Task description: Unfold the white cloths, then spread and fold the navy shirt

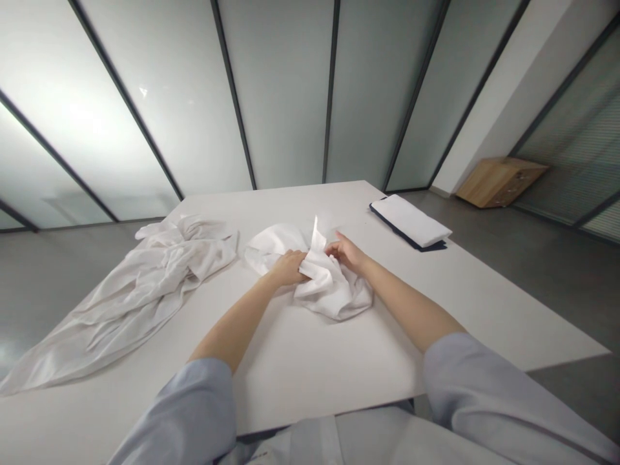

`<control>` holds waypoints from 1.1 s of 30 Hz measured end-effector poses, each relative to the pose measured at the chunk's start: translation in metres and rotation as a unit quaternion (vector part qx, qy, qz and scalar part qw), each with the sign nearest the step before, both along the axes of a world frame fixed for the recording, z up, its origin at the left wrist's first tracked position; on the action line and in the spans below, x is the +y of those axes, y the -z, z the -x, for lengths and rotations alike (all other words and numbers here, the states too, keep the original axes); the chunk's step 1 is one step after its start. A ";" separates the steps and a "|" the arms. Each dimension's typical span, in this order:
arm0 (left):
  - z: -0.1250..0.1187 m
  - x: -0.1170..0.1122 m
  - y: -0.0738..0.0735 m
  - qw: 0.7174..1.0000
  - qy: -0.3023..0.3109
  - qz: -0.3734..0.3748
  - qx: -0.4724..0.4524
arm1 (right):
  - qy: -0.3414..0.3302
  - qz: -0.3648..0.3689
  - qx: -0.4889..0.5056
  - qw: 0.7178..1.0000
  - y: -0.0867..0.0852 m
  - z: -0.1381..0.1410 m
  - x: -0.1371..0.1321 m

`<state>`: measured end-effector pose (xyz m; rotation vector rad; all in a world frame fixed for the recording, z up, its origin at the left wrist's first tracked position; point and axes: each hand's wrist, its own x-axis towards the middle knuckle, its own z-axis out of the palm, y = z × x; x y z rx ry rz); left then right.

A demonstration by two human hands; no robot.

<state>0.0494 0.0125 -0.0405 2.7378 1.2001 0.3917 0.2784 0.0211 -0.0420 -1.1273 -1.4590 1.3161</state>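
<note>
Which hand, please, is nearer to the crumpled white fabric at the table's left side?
The left hand. It is on the middle white cloth, to the right of that fabric; the right hand is farther right, at the same cloth.

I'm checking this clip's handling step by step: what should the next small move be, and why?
Probably draw the left hand and the right hand gently apart to open out the white cloth: it lies bunched and creased on the table, a strip of it stands up between the hands, and both hands are at it.
</note>
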 end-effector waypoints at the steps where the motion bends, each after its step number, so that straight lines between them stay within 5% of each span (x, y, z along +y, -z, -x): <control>1: 0.000 0.001 0.001 1.000 -0.008 -0.002 -0.004 | 0.053 -0.001 0.032 0.998 0.000 -0.011 0.004; 4: 0.002 0.001 0.001 0.999 -0.034 -0.004 -0.021 | 0.261 -0.015 0.089 0.961 0.003 -0.051 0.015; 7: 0.011 0.000 -0.016 0.996 -0.077 -0.030 -0.047 | 0.371 -0.020 0.091 0.924 0.009 -0.077 0.021; 11: 0.038 -0.012 -0.075 0.975 -0.145 -0.130 -0.106 | 0.377 -0.017 0.067 0.924 0.019 -0.076 0.025; 16: 0.095 -0.033 -0.153 0.913 -0.282 -0.271 -0.119 | 0.352 -0.052 -0.006 0.934 0.026 -0.063 0.027; 20: 0.153 -0.026 -0.182 0.856 -0.426 -0.287 -0.058 | 0.352 -0.062 -0.019 0.934 0.026 -0.064 0.026; 23: 0.192 -0.006 -0.168 0.832 -0.505 -0.229 -0.011 | 0.348 -0.059 -0.026 0.935 0.025 -0.064 0.024; 27: 0.212 0.014 -0.106 0.847 -0.528 0.025 0.061 | 0.343 -0.059 -0.042 0.937 0.024 -0.062 0.023; 29: 0.210 0.019 -0.078 0.842 -0.535 0.035 0.064 | 0.342 -0.061 -0.048 0.937 0.024 -0.062 0.023; 31: 0.204 0.020 -0.066 0.829 -0.553 0.047 0.061 | 0.340 -0.065 -0.049 0.937 0.026 -0.062 0.024; 33: 0.195 0.021 -0.070 0.827 -0.558 0.045 0.055 | 0.338 -0.070 -0.049 0.937 0.027 -0.062 0.024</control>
